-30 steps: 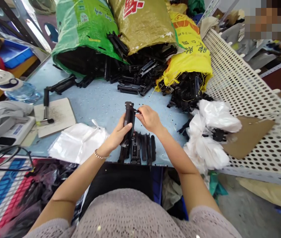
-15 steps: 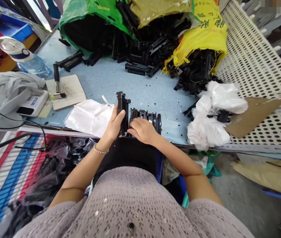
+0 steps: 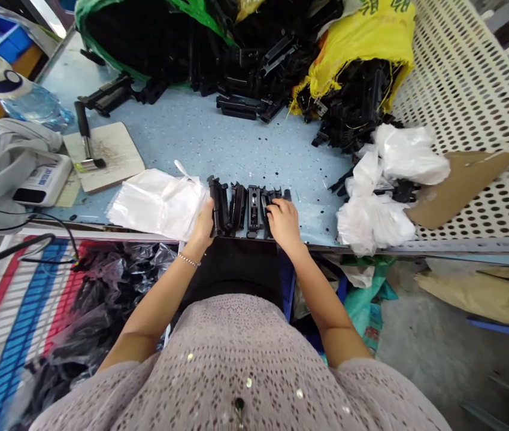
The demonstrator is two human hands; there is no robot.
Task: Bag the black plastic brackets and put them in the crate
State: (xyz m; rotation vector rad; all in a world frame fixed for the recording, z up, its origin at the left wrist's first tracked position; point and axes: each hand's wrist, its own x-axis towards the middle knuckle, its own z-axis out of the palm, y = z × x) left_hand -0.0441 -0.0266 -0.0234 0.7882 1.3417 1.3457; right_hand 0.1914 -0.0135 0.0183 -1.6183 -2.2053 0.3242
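Note:
Several long black plastic parts [image 3: 254, 209] stand side by side in a row at the table's front edge. My left hand [image 3: 203, 224] presses against the left side of the leftmost black part [image 3: 217, 206], its thumb along it and its other fingers mostly hidden. At the row's other end, my right hand [image 3: 285, 224] curls its fingers over the rightmost black parts [image 3: 272, 194], partly covering them. Flat white plastic bags [image 3: 158, 203] lie just left of my left hand.
Black parts spill from a green sack [image 3: 84, 30] and a yellow sack [image 3: 357, 45] at the back. To the left are a brush [image 3: 84, 134] on a board [image 3: 124, 149], a scale [image 3: 43, 179] and a bottle [image 3: 34, 102]. Filled white bags [image 3: 373, 218] lie right, beside a perforated crate [image 3: 474, 120].
The part in my left hand has come down to the left end of the row. My right hand has shifted right to the other end. The camera view has tilted down slightly.

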